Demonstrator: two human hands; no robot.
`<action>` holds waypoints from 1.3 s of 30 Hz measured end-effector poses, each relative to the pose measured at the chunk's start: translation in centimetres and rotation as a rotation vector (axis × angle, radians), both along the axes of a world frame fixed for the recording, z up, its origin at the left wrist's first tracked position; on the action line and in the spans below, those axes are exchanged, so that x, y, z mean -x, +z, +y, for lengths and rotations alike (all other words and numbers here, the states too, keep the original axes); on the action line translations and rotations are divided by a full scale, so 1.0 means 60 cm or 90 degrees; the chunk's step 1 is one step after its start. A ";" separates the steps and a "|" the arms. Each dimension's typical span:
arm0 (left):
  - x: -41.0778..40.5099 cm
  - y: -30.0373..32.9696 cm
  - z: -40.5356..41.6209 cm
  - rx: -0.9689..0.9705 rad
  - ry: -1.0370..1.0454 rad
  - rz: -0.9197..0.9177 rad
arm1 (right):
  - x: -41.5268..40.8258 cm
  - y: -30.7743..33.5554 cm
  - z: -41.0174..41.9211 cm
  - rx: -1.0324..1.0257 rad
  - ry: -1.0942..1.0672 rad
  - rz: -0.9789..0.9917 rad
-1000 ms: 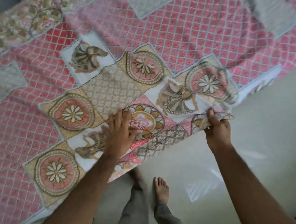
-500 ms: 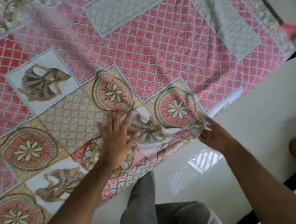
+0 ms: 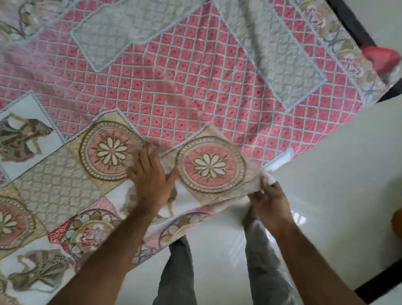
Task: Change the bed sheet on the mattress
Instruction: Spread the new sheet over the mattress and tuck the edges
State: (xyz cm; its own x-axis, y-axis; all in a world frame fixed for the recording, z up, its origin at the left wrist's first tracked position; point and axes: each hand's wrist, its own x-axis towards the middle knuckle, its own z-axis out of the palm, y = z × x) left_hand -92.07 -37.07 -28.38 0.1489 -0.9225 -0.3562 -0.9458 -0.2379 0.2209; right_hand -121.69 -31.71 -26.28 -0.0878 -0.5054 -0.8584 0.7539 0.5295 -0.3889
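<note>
While our left hand point(image 3: 150, 179) lies flat with straight fingers to pin the bed sheet point(image 3: 167, 88), our right hand point(image 3: 268, 198) just beside it pinches the sheet's edge, likely to pull it taut.

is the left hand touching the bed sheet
Touching: in the head view the left hand lies flat, fingers spread, pressed on the bed sheet.

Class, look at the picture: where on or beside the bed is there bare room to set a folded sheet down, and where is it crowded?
Free: the pink lattice stretch of the bed sheet beyond both hands, and the pale floor right of the bed. Crowded: the near edge, where the left hand presses flat and the right hand grips the hem.
</note>
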 end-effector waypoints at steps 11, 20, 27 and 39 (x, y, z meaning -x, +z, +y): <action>0.259 0.035 -0.122 -0.012 0.055 0.069 | 0.184 -0.005 -0.123 -0.153 0.241 -0.175; 0.382 0.037 -0.210 -0.060 0.029 0.016 | 0.309 0.007 -0.146 -0.120 0.502 0.222; 0.444 0.004 -0.239 0.013 0.008 -0.030 | 0.405 0.023 -0.368 0.150 0.723 0.800; 0.530 -0.013 -0.314 -0.002 0.216 -0.025 | 0.406 -0.006 -0.625 0.442 1.132 0.941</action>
State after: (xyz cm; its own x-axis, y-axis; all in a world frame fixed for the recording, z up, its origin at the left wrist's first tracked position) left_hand -123.89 -55.92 -29.17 0.4613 -0.8170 -0.3460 -0.8203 -0.5413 0.1846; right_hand -146.04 -69.22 -26.62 0.4236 -0.8099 -0.4058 -0.8910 -0.2920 -0.3476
